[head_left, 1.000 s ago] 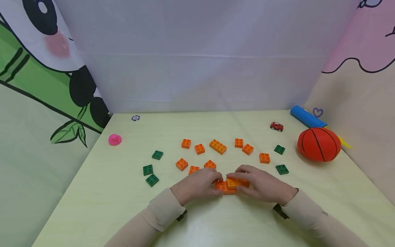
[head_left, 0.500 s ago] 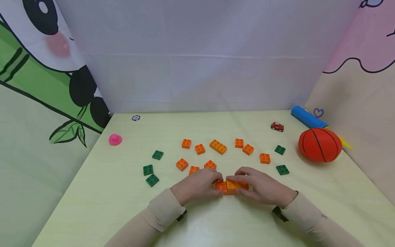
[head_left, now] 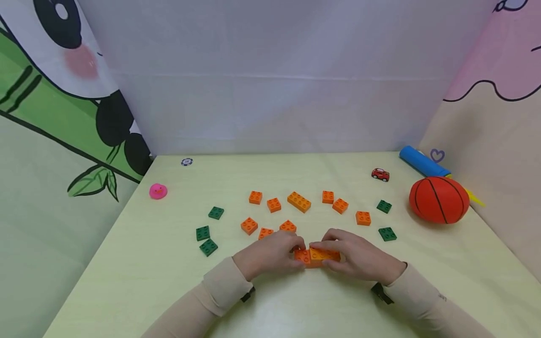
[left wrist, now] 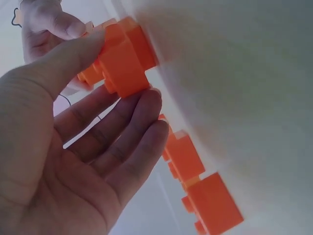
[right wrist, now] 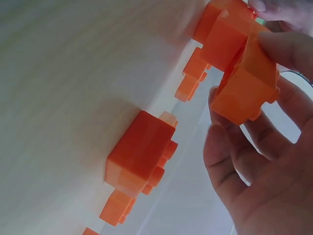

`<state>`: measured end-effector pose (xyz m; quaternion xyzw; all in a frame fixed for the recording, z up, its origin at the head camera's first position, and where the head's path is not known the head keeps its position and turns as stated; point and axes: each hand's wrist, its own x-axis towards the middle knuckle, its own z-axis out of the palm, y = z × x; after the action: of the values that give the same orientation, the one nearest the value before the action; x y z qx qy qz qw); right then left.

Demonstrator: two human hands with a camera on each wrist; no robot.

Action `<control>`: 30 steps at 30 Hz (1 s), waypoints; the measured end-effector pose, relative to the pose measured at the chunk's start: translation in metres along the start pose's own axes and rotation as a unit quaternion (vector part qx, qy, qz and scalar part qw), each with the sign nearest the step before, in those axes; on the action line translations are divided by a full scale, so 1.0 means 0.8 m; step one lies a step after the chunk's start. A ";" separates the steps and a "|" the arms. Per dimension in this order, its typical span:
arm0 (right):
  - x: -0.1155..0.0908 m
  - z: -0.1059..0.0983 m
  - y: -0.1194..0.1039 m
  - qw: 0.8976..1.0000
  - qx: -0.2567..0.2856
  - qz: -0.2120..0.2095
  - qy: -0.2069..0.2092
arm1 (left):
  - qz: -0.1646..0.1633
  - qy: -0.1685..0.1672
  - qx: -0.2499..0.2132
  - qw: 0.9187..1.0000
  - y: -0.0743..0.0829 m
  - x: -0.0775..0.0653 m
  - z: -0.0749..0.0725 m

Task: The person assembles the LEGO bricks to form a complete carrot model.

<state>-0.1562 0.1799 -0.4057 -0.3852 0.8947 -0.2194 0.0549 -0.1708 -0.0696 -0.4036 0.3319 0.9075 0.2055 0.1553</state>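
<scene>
In the head view my left hand (head_left: 270,254) pinches the left end of a red-orange building brick (head_left: 302,256) near the front middle of the table. My right hand (head_left: 359,253) holds a lighter orange building brick (head_left: 323,255) between thumb and fingers, over the right part of the first. The left wrist view has the left thumb and fingers on opposite sides of the red-orange brick (left wrist: 124,68). From the right wrist, the lighter brick (right wrist: 244,93) appears tilted against the red-orange one (right wrist: 227,39). Where the bricks meet is partly hidden by fingers.
Several loose orange bricks (head_left: 298,202) lie beyond the hands. Green bricks sit left (head_left: 203,233) and right (head_left: 387,234). Farther out are a pink duck (head_left: 158,191), a poker chip (head_left: 187,162), a red toy car (head_left: 380,174), a red ball (head_left: 439,200) and a blue roll (head_left: 424,161).
The lighter brick in my right hand has come slightly down and toward me, now more in line with the red-orange brick. My left hand has barely moved.
</scene>
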 end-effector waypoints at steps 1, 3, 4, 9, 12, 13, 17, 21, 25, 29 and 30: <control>-0.001 -0.001 0.001 1.000 0.001 0.000 -0.001 | 0.001 -0.003 -0.002 1.000 0.000 0.002 -0.001; -0.002 -0.003 0.002 1.000 0.003 0.003 -0.004 | -0.001 -0.006 -0.008 1.000 -0.001 0.005 -0.006; -0.002 -0.004 0.002 1.000 0.002 0.005 -0.006 | -0.003 -0.006 -0.010 1.000 -0.001 0.007 -0.010; -0.001 -0.006 0.002 1.000 0.000 0.023 -0.014 | -0.015 0.013 0.020 1.000 -0.009 0.028 -0.043; 0.001 -0.005 0.002 0.999 0.006 0.032 -0.017 | -0.019 0.035 0.045 0.998 -0.019 0.051 -0.064; 0.002 -0.004 0.001 0.999 0.009 0.035 -0.018 | -0.021 0.041 0.051 0.998 -0.023 0.059 -0.070; 0.005 -0.001 0.000 0.999 0.015 0.040 -0.024 | -0.031 0.054 0.086 0.994 -0.038 0.091 -0.082; 0.006 0.001 0.000 0.999 0.017 0.036 -0.028 | -0.049 0.029 0.107 0.993 -0.047 0.112 -0.081; 0.005 0.002 0.000 0.999 0.013 0.031 -0.027 | -0.065 -0.013 0.111 0.992 -0.044 0.122 -0.079; 0.003 0.002 0.002 0.999 0.008 0.030 -0.025 | -0.077 -0.035 0.124 0.989 -0.038 0.130 -0.078; 0.003 0.002 0.002 0.999 0.006 0.030 -0.025 | -0.077 -0.036 0.131 0.988 -0.037 0.132 -0.077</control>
<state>-0.1588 0.1790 -0.4076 -0.3631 0.9028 -0.2137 0.0859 -0.2898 -0.0364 -0.3793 0.2851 0.9434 0.0607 0.1584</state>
